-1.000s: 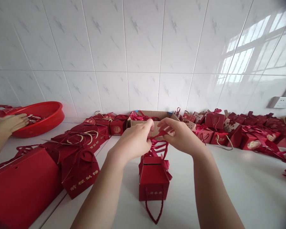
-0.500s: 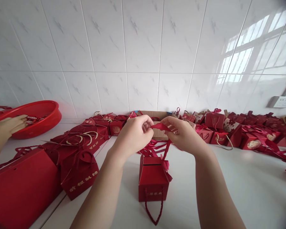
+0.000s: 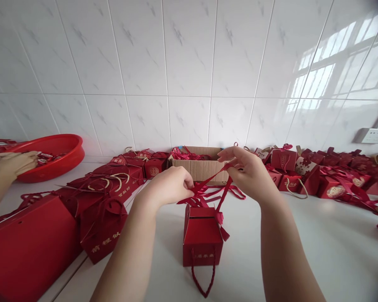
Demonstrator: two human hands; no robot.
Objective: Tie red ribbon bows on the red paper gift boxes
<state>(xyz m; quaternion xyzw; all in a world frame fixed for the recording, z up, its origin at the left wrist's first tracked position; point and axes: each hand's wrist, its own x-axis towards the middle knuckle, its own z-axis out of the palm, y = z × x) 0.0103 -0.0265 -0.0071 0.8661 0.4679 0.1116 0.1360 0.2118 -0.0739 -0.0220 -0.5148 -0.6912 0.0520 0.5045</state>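
A small red gift box (image 3: 203,235) with a rope handle (image 3: 204,289) and gold lettering stands upright on the white table. From a pink bow (image 3: 219,218) at its right top edge, a red ribbon (image 3: 214,178) runs up to my hands. My right hand (image 3: 245,170), above and behind the box, pinches the ribbon between thumb and forefinger. Lower and to the left, my left hand (image 3: 171,186) pinches another part of the same ribbon. More loose red ribbons (image 3: 239,193) lie behind the box, partly hidden by my hands.
An open cardboard box (image 3: 201,170) with red ribbons in it stands against the tiled wall. Red gift boxes (image 3: 105,226) crowd the left, and more boxes (image 3: 334,184) line the right. At far left, another person's hands (image 3: 15,163) reach into a red basin (image 3: 72,151).
My hands were close together on the ribbon; now they are farther apart. The left has dropped and moved left, the right has turned and lifted slightly, stretching the ribbon between them.
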